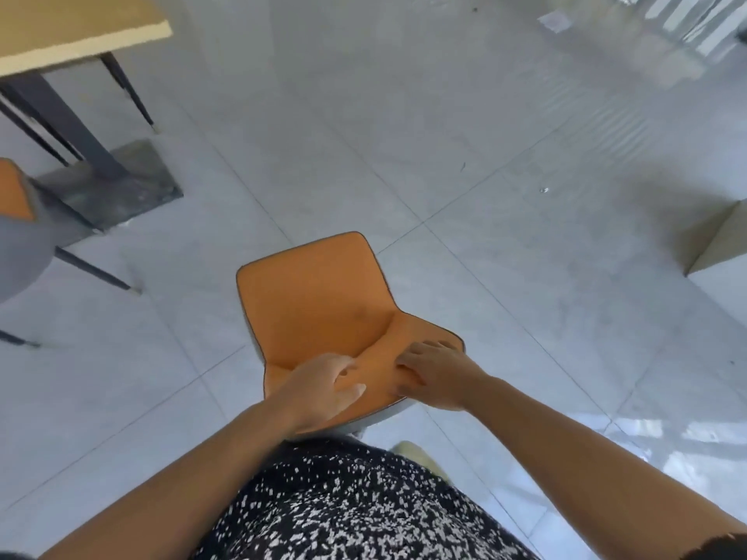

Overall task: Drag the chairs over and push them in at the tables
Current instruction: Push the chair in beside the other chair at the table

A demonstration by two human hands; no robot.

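Observation:
An orange chair (pixel 319 301) with a grey shell stands on the tiled floor right in front of me, its seat pointing away. My left hand (pixel 323 388) and my right hand (pixel 434 375) both grip the top of its backrest, side by side. A table (pixel 77 30) with a light wooden top and a dark post on a square grey base stands at the upper left, apart from the chair. A second orange and grey chair (pixel 20 232) stands at the left edge beside that table's base.
Pale glossy floor tiles (pixel 465 135) stretch ahead and to the right. The corner of a light wooden block or furniture piece (pixel 719 240) juts in at the right edge. My patterned clothing fills the bottom middle.

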